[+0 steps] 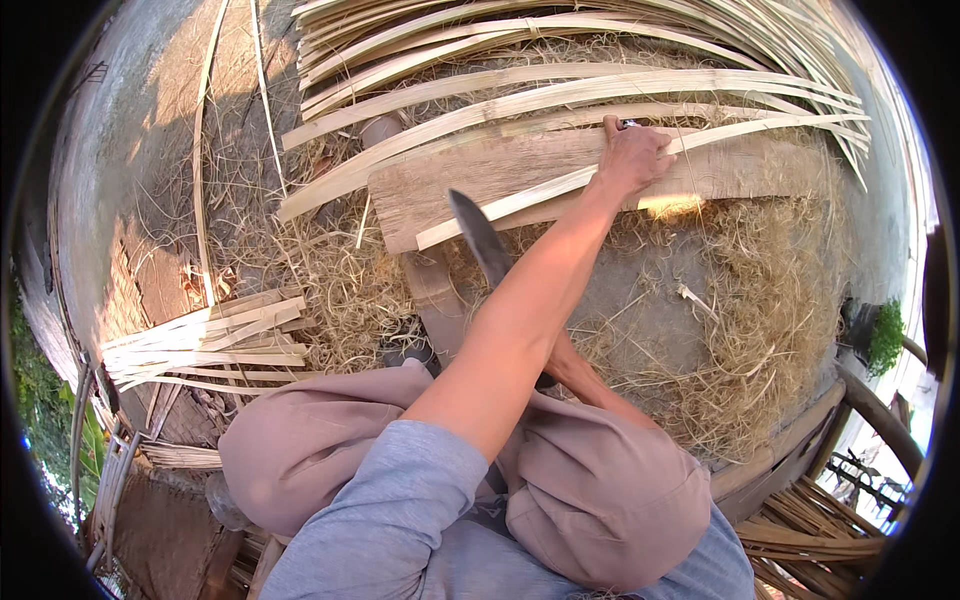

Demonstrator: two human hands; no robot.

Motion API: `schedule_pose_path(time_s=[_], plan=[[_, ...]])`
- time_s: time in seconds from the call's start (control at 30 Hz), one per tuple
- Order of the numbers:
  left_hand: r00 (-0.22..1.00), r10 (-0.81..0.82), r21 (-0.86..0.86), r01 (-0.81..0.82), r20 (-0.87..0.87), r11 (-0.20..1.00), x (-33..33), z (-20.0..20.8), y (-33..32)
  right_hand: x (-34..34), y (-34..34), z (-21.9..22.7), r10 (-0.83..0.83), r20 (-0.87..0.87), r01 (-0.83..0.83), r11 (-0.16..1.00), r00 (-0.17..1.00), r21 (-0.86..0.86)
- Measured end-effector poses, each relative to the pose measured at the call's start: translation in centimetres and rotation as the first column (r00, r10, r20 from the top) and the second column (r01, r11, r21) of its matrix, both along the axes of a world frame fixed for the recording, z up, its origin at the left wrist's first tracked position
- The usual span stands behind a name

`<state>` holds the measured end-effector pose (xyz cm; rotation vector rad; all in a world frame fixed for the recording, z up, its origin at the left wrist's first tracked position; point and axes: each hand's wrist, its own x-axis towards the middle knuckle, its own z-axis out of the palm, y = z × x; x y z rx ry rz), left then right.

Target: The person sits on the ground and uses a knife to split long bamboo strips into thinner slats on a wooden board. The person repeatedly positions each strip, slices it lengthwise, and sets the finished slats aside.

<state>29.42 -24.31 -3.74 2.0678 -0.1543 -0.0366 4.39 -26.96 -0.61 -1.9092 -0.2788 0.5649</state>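
My left arm reaches across to the far right, where my left hand (pixel 636 158) is closed on a pale bamboo strip (pixel 540 192). That strip lies slantwise over a wooden board (pixel 480 180). Beneath my left forearm is my right hand (pixel 568 364), mostly hidden. A knife (pixel 480 235) with a broad dark blade sticks out past the forearm, pointing up and left. Its dark handle end shows beside my right hand, which appears to grip it; the fingers are out of sight. More long bamboo strips (pixel 470 122) lie just beyond the board.
A large bundle of split bamboo (pixel 560 22) lies at the far side. Shorter strips (pixel 210 345) are piled at the left. Curly shavings (pixel 760 340) cover much of the ground. A wooden rail (pixel 790 440) runs along the right, and my bent knees flank the knife.
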Motion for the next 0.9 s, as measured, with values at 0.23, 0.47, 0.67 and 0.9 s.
schedule_pose_path(time_s=[0.23,0.47,0.67,0.9], plan=[[0.946,0.107,0.348,-0.216,0.306,0.912,-1.0,-1.4,-1.7,3.8,-3.5,-1.6,-0.27,-0.123,0.264,0.962,0.955,-0.062],[0.916,0.091,0.398,-0.257,0.39,0.881,-1.7,-1.9,-2.4,-0.6,-0.7,-1.3,-0.055,-0.18,0.065,0.997,0.982,0.051],[0.94,0.085,0.367,-0.211,0.331,0.906,-1.5,-1.1,-2.4,-0.1,-1.2,-1.9,-0.121,-0.32,0.161,0.982,0.94,0.101],[0.918,0.134,0.345,-0.271,0.372,0.898,-1.4,-2.1,-2.0,-1.4,0.1,-2.5,0.03,-0.287,-0.008,0.997,0.958,0.077]])
